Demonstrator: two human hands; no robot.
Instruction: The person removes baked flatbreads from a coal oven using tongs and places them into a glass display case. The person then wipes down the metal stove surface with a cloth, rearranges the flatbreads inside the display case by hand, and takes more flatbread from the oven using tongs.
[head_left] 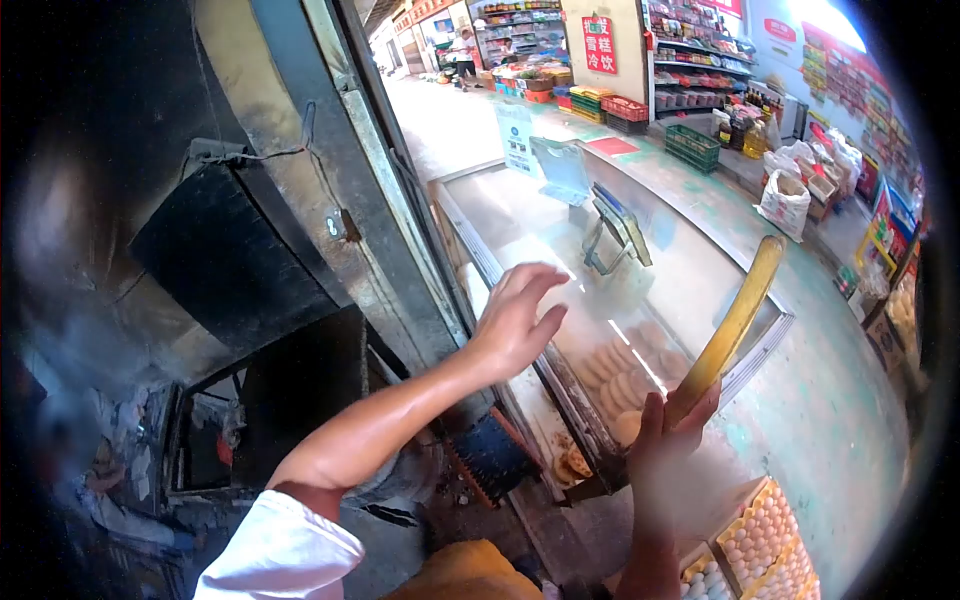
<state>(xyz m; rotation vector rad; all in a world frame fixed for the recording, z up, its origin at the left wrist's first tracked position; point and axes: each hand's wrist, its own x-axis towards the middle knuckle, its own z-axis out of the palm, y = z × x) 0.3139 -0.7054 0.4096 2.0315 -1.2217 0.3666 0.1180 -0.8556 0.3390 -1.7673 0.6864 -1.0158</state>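
Note:
My left hand (516, 325) is over the near side of the glass-topped display case (478, 235), fingers curved and thumb apart, with nothing in it. My right hand (662, 432) is wrapped round the lower end of a yellow, slightly curved wooden stick (738, 318), which tilts up to the right. A blurred patch hides part of the right hand and wrist. Under the glass, between the hands, lie rows of pale round flatbreads (612, 380). Several browned breads (572, 465) sit at the near corner of the case.
A scale display (622, 222) stands on the case. Trays of eggs (760, 540) are at lower right. On the left are a dark metal box (235, 265) and a sooty doorpost (375, 150). Across the walkway are crates (692, 147), white sacks (783, 205) and shop shelves.

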